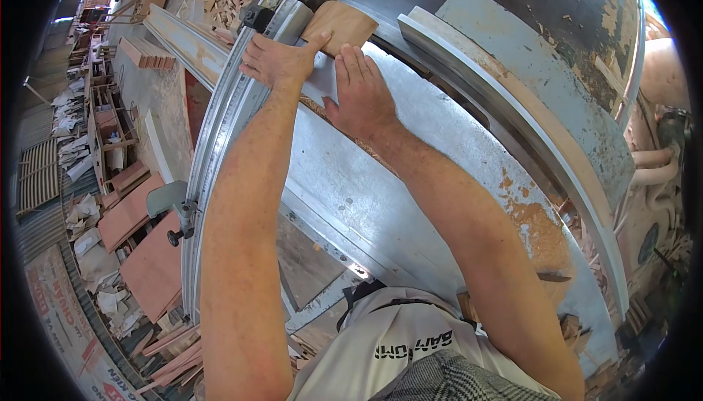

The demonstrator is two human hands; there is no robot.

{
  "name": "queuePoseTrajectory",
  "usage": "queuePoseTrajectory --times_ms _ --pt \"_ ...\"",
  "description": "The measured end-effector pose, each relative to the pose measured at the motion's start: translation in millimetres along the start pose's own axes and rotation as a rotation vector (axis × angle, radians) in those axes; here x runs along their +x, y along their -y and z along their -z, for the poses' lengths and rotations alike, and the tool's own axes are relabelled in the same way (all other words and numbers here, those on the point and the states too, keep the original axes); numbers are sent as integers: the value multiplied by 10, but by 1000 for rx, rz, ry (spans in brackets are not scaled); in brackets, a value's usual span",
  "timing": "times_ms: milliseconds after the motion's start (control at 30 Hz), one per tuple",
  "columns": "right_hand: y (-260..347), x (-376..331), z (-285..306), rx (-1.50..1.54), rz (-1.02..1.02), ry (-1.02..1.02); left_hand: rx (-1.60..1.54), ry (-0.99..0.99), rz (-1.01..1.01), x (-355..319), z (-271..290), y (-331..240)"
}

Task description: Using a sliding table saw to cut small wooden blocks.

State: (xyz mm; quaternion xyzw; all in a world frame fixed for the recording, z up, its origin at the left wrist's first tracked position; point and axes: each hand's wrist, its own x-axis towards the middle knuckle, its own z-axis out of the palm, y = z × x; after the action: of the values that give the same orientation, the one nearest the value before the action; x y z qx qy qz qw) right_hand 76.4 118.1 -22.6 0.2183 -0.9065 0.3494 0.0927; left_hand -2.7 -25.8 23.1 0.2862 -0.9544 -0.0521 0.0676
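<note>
A short brown wooden board (343, 24) lies at the far end of the metal saw table (344, 174), against the aluminium fence (293, 21). Curled over the fence, the fingers of my left hand (280, 62) grip it, while the thumb rests on the board's near left corner. My right hand (364, 97) has its fingers stretched out and its thumb apart; the fingertips touch the near edge of the board. The blade cannot be seen.
A long curved-looking rip fence (505, 93) runs along the right. Sawdust (542, 236) lies on the table's right side. To the left are a clamp-like stop with a black knob (174, 238), reddish panels (150, 265) and stacked wood strips (146, 53).
</note>
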Motion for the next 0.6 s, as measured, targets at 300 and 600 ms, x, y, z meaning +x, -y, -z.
queuePoseTrajectory --times_ms 300,600 --pt "-3 32 -13 -13 0 7 9 -13 3 38 -55 15" --pt "-55 66 -29 -8 3 -23 5 12 2 62 -37 -54"
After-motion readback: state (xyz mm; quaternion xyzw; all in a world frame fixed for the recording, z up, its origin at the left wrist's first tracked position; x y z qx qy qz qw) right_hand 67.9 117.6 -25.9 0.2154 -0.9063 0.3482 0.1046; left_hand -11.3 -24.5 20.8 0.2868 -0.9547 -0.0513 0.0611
